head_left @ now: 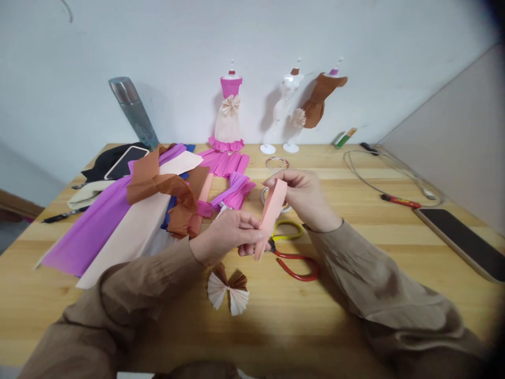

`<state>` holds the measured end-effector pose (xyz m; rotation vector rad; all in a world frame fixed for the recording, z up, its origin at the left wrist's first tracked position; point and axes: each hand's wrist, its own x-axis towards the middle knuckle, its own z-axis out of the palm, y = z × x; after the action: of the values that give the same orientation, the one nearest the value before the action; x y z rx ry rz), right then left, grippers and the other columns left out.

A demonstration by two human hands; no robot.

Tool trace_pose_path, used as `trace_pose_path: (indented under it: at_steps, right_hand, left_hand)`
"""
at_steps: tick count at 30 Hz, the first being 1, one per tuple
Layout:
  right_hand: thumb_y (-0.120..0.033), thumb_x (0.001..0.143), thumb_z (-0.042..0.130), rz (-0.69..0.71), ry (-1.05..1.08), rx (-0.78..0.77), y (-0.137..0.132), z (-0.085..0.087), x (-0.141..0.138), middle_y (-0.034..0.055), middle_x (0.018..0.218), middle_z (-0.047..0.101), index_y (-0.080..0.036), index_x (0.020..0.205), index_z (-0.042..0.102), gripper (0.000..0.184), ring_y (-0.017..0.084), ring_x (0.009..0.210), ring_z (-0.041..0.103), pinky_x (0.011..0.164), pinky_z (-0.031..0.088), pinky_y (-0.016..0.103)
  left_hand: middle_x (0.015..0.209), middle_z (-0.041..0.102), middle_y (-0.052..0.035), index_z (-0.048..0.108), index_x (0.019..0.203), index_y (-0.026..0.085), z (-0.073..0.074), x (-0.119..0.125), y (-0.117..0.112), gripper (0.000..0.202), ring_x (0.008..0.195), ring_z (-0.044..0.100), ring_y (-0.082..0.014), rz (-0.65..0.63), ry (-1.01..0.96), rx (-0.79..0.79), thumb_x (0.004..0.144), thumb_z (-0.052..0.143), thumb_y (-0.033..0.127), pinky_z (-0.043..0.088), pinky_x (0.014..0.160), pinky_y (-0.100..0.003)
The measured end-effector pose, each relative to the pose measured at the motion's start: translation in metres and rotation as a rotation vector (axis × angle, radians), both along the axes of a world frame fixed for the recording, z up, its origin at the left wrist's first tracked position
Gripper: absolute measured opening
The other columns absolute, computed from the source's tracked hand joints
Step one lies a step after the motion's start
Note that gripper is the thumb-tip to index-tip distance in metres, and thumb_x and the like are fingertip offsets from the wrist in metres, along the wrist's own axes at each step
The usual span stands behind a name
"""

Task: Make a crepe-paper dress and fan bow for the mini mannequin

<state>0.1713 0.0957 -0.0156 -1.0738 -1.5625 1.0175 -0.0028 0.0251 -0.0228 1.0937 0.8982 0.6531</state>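
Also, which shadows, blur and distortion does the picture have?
Head view: soft shadows fall on the wall left of the mannequins; head view: the bottle leans outward, likely lens distortion; head view: right corners darken, and the paper strip looks slightly soft.

The person's bare left hand (224,237) is closed in a pinch; the bare right hand (310,197) pinches farther forward. Both brown-cloth-sleeved forearms (138,289) slant inward and forward.
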Motion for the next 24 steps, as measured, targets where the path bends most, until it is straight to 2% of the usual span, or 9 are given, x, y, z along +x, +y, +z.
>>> trace_pose_path:
  at_steps: [3, 5, 8, 10, 12, 14, 17, 21, 24]
  right_hand:
    - [-0.029, 0.070, 0.070, -0.048, -0.094, 0.234, 0.002, -0.001, 0.005, 0.0012, 0.062, 0.068, -0.020, 0.066, 0.070, 0.010, 0.013, 0.054, 0.057, 0.051, 0.045, 0.026]
    - [-0.027, 0.071, 0.070, -0.024, -0.113, 0.275, 0.001, 0.001, 0.006, 0.0018, 0.065, 0.069, -0.020, 0.066, 0.071, 0.008, 0.014, 0.058, 0.059, 0.054, 0.047, 0.027]
    - [-0.032, 0.071, 0.071, 0.043, -0.034, 0.127, -0.004, 0.004, 0.002, 0.0005, 0.058, 0.065, -0.019, 0.065, 0.070, 0.014, 0.012, 0.050, 0.053, 0.046, 0.042, 0.025]
    - [-0.035, 0.070, 0.073, 0.068, 0.038, 0.007, -0.009, 0.006, -0.002, -0.0009, 0.053, 0.060, -0.019, 0.063, 0.069, 0.018, 0.010, 0.044, 0.047, 0.041, 0.038, 0.023]
    - [-0.037, 0.069, 0.074, 0.082, 0.085, -0.056, -0.013, 0.007, -0.006, -0.0014, 0.052, 0.059, -0.019, 0.063, 0.069, 0.020, 0.009, 0.043, 0.045, 0.041, 0.037, 0.022]
    - [-0.034, 0.068, 0.074, 0.095, 0.084, -0.038, -0.016, 0.006, -0.009, -0.0007, 0.056, 0.062, -0.019, 0.063, 0.069, 0.017, 0.010, 0.046, 0.049, 0.043, 0.040, 0.023]
    - [-0.028, 0.070, 0.072, 0.114, 0.018, 0.084, -0.018, 0.004, -0.010, 0.0005, 0.063, 0.067, -0.019, 0.065, 0.070, 0.011, 0.011, 0.052, 0.054, 0.050, 0.045, 0.024]
    - [-0.024, 0.076, 0.065, 0.186, -0.118, 0.233, -0.020, 0.002, -0.008, 0.0008, 0.065, 0.068, -0.018, 0.069, 0.070, 0.011, 0.012, 0.057, 0.058, 0.054, 0.047, 0.024]
    - [-0.019, 0.076, 0.059, 0.210, -0.161, 0.241, -0.022, 0.002, -0.008, 0.0008, 0.066, 0.068, -0.018, 0.069, 0.070, 0.013, 0.013, 0.059, 0.059, 0.054, 0.047, 0.024]
  left_hand:
    - [0.056, 0.063, -0.0011, 0.060, 0.071, 0.011, -0.001, -0.001, 0.000, 0.024, 0.043, 0.050, -0.0045, -0.034, 0.023, 0.034, 0.072, 0.071, 0.032, 0.038, 0.042, -0.015]
    - [0.060, 0.064, -0.0025, 0.063, 0.075, 0.010, -0.003, -0.002, 0.001, 0.027, 0.047, 0.053, -0.0058, -0.064, 0.032, 0.076, 0.074, 0.070, 0.036, 0.040, 0.044, -0.016]
    - [0.068, 0.064, -0.0047, 0.063, 0.084, 0.010, -0.002, -0.002, 0.002, 0.045, 0.053, 0.058, -0.0090, -0.026, -0.021, 0.071, 0.074, 0.068, 0.053, 0.043, 0.045, -0.018]
    - [0.071, 0.064, -0.0052, 0.060, 0.088, 0.011, 0.000, -0.002, 0.002, 0.059, 0.051, 0.057, -0.0101, 0.033, -0.114, -0.017, 0.071, 0.062, 0.067, 0.042, 0.042, -0.019]
    - [0.067, 0.063, -0.0044, 0.058, 0.086, 0.012, 0.001, 0.000, 0.001, 0.062, 0.046, 0.055, -0.0092, 0.051, -0.176, -0.080, 0.071, 0.059, 0.072, 0.039, 0.040, -0.019]
    - [0.058, 0.060, -0.0022, 0.056, 0.076, 0.013, 0.000, 0.001, 0.000, 0.053, 0.043, 0.052, -0.0078, 0.039, -0.153, -0.055, 0.073, 0.063, 0.065, 0.037, 0.039, -0.017]
    - [0.048, 0.055, -0.0004, 0.054, 0.064, 0.013, -0.004, 0.002, 0.001, 0.039, 0.040, 0.050, -0.0070, 0.021, -0.055, 0.035, 0.076, 0.066, 0.048, 0.037, 0.039, -0.016]
    - [0.045, 0.055, 0.0005, 0.055, 0.062, 0.013, -0.006, 0.001, 0.005, 0.024, 0.035, 0.047, -0.0058, 0.061, 0.071, 0.109, 0.080, 0.060, 0.028, 0.036, 0.037, -0.015]
    - [0.046, 0.055, 0.0019, 0.058, 0.064, 0.012, -0.002, 0.003, 0.005, 0.016, 0.035, 0.045, -0.0047, 0.136, 0.132, 0.107, 0.078, 0.058, 0.018, 0.033, 0.036, -0.014]
